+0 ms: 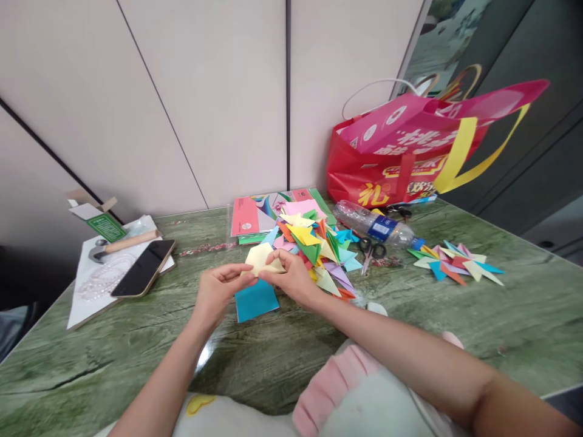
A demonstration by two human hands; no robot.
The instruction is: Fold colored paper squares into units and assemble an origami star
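Note:
A pale yellow sheet of origami paper (260,257), partly folded, is held up between my two hands over the table. My left hand (222,284) pinches its lower left edge between thumb and fingers. At its right side, my right hand (291,276) grips the paper with thumb and curled forefinger. Below the hands lies a blue square of paper (257,301) on the tabletop. Just behind and right of my right hand is a heap of folded paper pieces (314,237) in many colours.
Packs of coloured paper (250,215) lie behind the heap. Scissors (371,250), a plastic bottle (378,224) and a folded paper star (460,262) are to the right, below a red bag (392,152). Leftward are a phone (143,268), a hammer (127,243) and a small box (98,218).

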